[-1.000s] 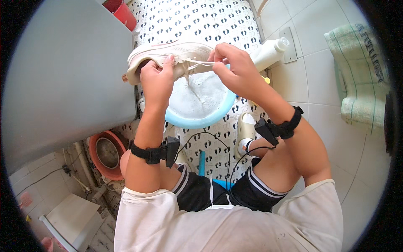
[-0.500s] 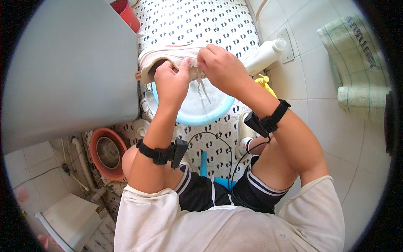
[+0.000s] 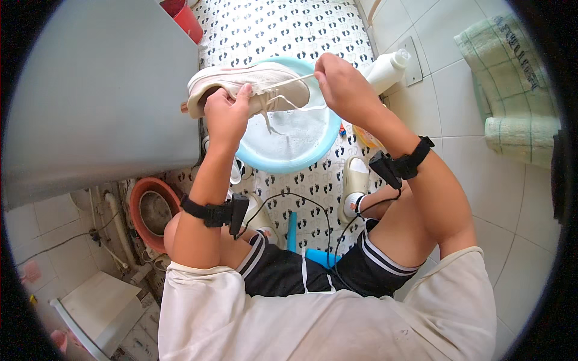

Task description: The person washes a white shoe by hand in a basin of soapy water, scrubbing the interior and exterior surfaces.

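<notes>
A pale cream sneaker (image 3: pixel 265 77) is held sideways above a light blue basin (image 3: pixel 330 129) of soapy water. My left hand (image 3: pixel 227 111) grips it by the ankle opening, thumb lying on top near the laces. To the right of the shoe my right hand (image 3: pixel 342 84) is closed on a white shoelace (image 3: pixel 292 82), which is stretched taut from the eyelets to my fingers. A second length of lace loops loosely below it, and another end dangles over the water.
A white bottle (image 3: pixel 385 71) and a yellow-orange package (image 3: pixel 367 138) stand right of the basin. A grey cabinet-like block (image 3: pixel 102 102) fills the left. Farther off are a red bucket (image 3: pixel 185 24), an orange basin (image 3: pixel 139 225) and a hanging green towel (image 3: pixel 506 78).
My right hand has moved right and away from the shoe, drawing the lace out taut. The shoe and my left hand have shifted slightly left, uncovering more of the basin.
</notes>
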`<state>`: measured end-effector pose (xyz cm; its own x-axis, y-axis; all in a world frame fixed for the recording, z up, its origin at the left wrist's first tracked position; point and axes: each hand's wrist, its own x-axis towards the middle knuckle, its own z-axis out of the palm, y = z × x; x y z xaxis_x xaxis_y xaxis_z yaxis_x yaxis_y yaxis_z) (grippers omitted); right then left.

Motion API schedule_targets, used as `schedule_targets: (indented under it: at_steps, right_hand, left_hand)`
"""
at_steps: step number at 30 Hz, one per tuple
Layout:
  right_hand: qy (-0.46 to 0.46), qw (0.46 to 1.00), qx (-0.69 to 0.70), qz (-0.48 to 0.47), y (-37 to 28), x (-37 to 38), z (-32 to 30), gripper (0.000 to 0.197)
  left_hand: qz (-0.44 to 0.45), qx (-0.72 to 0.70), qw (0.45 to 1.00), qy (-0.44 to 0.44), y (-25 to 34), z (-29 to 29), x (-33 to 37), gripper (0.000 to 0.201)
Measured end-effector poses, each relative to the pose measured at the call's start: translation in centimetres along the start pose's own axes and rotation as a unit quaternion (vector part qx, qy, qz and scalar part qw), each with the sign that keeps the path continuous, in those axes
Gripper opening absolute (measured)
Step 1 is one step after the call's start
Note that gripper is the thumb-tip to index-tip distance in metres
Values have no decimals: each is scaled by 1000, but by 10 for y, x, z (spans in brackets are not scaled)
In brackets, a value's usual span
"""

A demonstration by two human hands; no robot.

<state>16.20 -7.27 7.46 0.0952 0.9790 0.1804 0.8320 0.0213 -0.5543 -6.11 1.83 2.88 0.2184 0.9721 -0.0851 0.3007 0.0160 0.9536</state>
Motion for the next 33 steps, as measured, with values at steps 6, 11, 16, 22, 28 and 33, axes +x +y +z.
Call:
schedule_targets:
  at_steps: [6,11,16,22,28,33]
  right_hand:
    - [-75,997,18,11,0,1,12,17]
    - [-11,996,-27,-89,-7,2,30,26]
    - [-26,992,-24,-121,-7,2,44,18]
    - [-57,994,-54,-78,-7,7,47,16]
    - [-78,992,-42,-88,-1,7,50,10]
    - [-113,986,44,-112,4,10,44,11]
  left_hand:
    - [-44,2,999,-24,5,11,-9,27]
    - [-41,1,998,-38,1,21,-11,28]
    - [-36,29,997,-58,3,29,-13,28]
    - [-23,54,997,-58,1,33,-11,27]
    - [-16,36,998,-55,-2,32,-9,25]
    - [-20,51,998,-29,-10,20,7,24]
